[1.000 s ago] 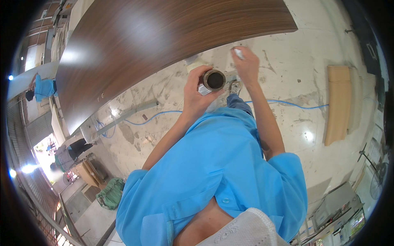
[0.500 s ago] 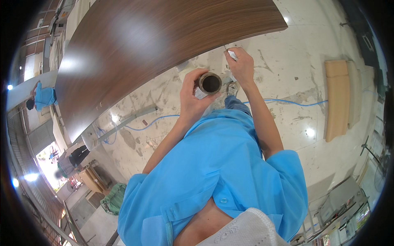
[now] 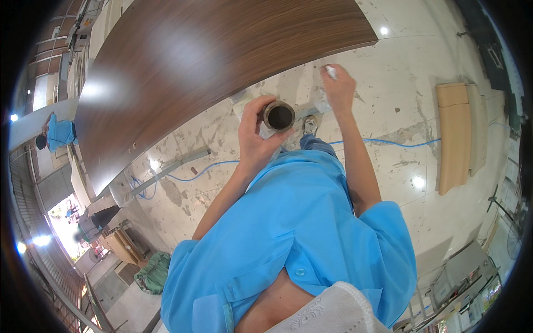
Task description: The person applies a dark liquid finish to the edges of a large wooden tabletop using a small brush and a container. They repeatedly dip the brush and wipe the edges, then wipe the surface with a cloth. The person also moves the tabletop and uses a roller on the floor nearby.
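Note:
My left hand (image 3: 254, 139) is closed round an open round jar (image 3: 279, 115), held upright in front of my body. Its inside looks dark; whether it holds anything I cannot tell. To the right, my right hand (image 3: 341, 91) pinches a small white wad (image 3: 331, 71), perhaps cloth or paper. Beyond both hands lies a large board with dark brown wood grain (image 3: 239, 41), glossy under the lights. The right hand is just off the board's near edge, not touching it.
A blue hose (image 3: 388, 142) runs across the stained pale floor, beside a metal bar (image 3: 172, 166) on the left. Tan panels (image 3: 454, 139) lie at the right. A green bag (image 3: 154, 273) sits lower left. Another person in blue (image 3: 60, 132) is at the far left.
My right hand has moved to the right, away from the board's near edge, still pinching the white wad. My left hand with the jar has shifted slightly left.

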Demonstrator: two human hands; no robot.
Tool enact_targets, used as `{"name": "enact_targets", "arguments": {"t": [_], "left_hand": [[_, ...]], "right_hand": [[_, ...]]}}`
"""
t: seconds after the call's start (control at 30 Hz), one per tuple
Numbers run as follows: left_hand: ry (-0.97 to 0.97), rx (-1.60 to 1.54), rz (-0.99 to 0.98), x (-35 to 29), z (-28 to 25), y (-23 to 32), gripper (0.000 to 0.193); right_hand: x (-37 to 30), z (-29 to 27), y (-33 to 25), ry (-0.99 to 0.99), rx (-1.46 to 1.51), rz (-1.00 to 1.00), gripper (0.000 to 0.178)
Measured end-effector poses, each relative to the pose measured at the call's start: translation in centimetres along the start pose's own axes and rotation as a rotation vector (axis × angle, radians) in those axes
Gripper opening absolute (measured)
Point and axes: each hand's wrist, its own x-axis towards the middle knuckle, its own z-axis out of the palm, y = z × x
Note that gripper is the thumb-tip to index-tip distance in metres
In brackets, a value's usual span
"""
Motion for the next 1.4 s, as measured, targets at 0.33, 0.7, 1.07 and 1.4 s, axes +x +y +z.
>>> {"name": "enact_targets", "arguments": {"t": [0.33,0.7,1.07,1.4], "left_hand": [[-0.01,-0.014,-0.004,0.2,1.3,0.5,0.072],[-0.011,-0.022,0.004,0.2,2.3,0.8,0.077],[0.007,0.03,0.026,0.0,2.8,0.7,0.071],[-0.014,0.018,0.013,0.0,3.3,1.0,0.071]], "right_hand": [[0.8,-0.6,-0.4,-0.011,-0.021,-0.118,0.018],[0.4,-1.0,-0.5,-0.046,0.039,-0.105,0.019],[1.2,-0.9,-0.4,-0.134,0.059,-0.207,0.019],[2.9,-2.3,1.9,0.084,0.036,-0.203,0.018]]}}
